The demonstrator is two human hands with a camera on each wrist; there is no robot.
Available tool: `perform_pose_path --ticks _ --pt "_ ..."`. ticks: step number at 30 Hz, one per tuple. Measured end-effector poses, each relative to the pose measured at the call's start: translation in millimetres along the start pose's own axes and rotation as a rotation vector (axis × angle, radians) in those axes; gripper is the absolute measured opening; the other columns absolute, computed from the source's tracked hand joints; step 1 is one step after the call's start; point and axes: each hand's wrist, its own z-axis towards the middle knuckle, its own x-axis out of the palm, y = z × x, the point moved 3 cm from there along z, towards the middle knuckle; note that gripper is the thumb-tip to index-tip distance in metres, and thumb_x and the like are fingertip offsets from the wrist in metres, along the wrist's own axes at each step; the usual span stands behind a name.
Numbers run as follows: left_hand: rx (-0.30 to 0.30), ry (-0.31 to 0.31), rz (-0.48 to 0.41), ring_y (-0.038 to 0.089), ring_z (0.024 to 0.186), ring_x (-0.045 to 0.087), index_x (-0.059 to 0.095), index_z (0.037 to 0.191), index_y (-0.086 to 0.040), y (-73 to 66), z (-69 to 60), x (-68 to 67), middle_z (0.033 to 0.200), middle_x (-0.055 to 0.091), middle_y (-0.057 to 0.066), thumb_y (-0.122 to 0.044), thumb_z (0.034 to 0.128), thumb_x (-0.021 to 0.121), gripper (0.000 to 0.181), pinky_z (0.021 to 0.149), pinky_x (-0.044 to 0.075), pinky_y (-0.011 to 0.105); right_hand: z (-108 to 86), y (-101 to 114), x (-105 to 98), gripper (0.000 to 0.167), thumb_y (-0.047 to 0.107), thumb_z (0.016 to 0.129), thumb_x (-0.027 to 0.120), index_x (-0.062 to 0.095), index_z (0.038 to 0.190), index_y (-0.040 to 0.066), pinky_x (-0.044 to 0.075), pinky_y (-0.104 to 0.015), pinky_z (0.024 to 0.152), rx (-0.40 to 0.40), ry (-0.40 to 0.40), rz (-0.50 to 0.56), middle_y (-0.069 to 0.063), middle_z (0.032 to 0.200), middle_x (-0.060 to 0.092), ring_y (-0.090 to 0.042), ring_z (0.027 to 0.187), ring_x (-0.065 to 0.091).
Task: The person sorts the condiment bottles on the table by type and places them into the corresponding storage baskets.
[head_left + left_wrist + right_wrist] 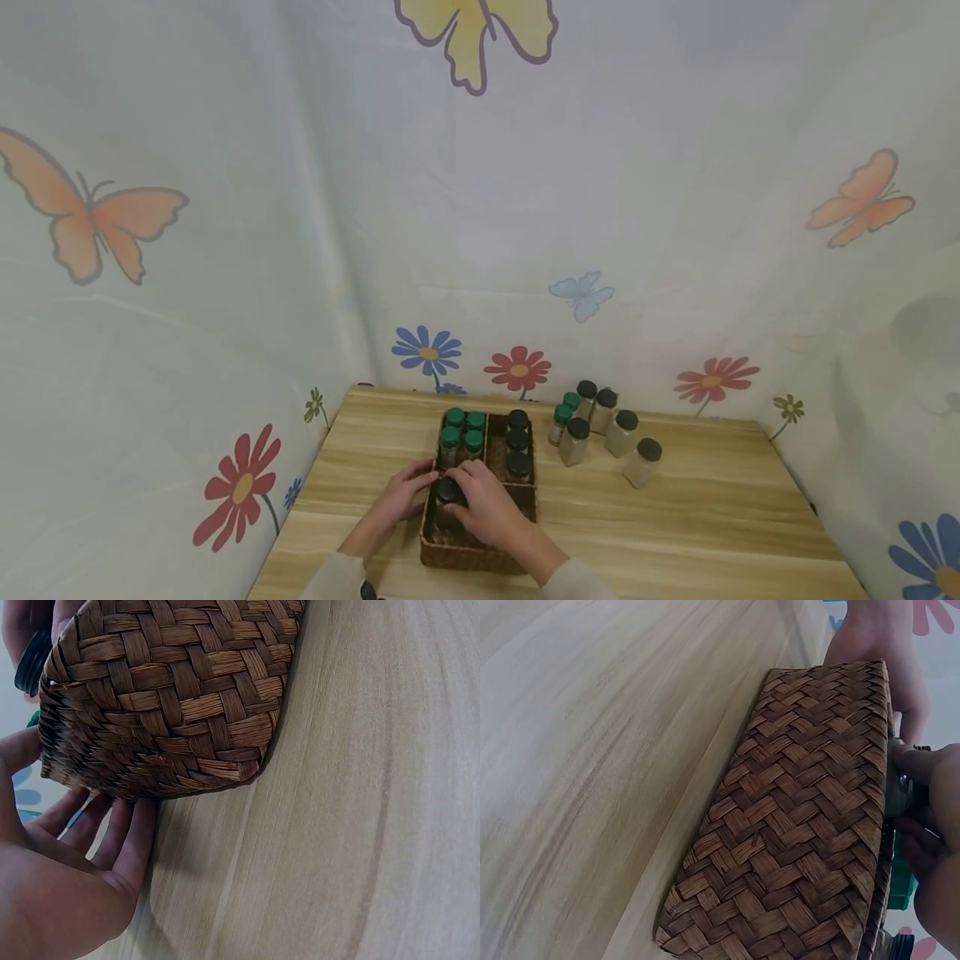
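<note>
A brown woven basket with dividers stands on the table. In its front left compartment is a spice jar with a black lid. My right hand grips this jar from above, fingers and thumb around its upper part; in the right wrist view, part of the jar shows over the basket wall. At the basket's left side, my left hand touches the woven outer wall with extended fingers. Green-capped jars fill the back left compartment. Black-capped jars line the back right one.
Right of the basket, several black-capped jars and two green-capped jars stand on the wooden table. The nearest loose jar is farthest right. A printed fabric wall rises behind the table.
</note>
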Motion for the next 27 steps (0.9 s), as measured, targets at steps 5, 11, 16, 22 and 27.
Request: perform_pose_path --ticks 5,11,16,22,27 --pt "-0.004 -0.003 0.003 0.041 0.139 0.052 0.049 0.155 -0.001 -2.3 -0.4 1.0 0.155 0.05 0.024 -0.035 0.1077 0.063 0.06 0.102 0.057 0.054 0.5 -1.1 -0.7 0.045 0.028 0.098 0.08 0.067 0.136 0.01 0.057 -0.029 0.09 -0.019 -0.013 -0.011 0.0 0.121 0.063 -0.015 0.111 0.058" --pt "0.0 0.002 0.029 0.04 0.138 0.053 0.049 0.155 0.0 -2.1 -0.2 0.1 0.155 0.049 0.025 -0.036 0.1076 0.063 0.061 0.104 0.055 0.055 0.6 -1.2 -0.6 0.044 0.028 0.096 0.082 0.069 0.134 0.011 0.058 -0.029 0.09 -0.011 -0.018 -0.004 0.001 0.12 0.063 -0.014 0.11 0.059" --pt "-0.007 0.003 0.046 0.039 0.137 0.055 0.048 0.156 0.0 0.6 -1.0 -1.5 0.157 0.048 0.026 -0.041 0.1065 0.063 0.066 0.105 0.055 0.055 1.2 -1.2 1.2 0.045 0.03 0.096 0.082 0.069 0.134 0.011 0.058 -0.029 0.091 -0.007 -0.009 -0.017 0.002 0.119 0.063 -0.014 0.11 0.058" --pt "0.0 0.001 0.039 0.039 0.137 0.055 0.048 0.156 0.0 0.0 0.2 -1.4 0.157 0.047 0.026 -0.041 0.1064 0.063 0.066 0.105 0.055 0.055 1.9 -1.8 0.9 0.045 0.03 0.096 0.082 0.069 0.135 0.011 0.058 -0.029 0.091 -0.003 -0.015 -0.018 0.001 0.119 0.064 -0.014 0.111 0.059" --pt "-0.001 0.002 0.034 0.039 0.138 0.055 0.049 0.156 -0.002 0.2 1.7 -1.5 0.157 0.048 0.025 -0.041 0.1061 0.064 0.065 0.105 0.054 0.055 1.2 -2.4 0.4 0.045 0.03 0.096 0.082 0.069 0.135 0.011 0.058 -0.03 0.091 0.006 -0.012 -0.017 0.001 0.12 0.064 -0.015 0.112 0.059"
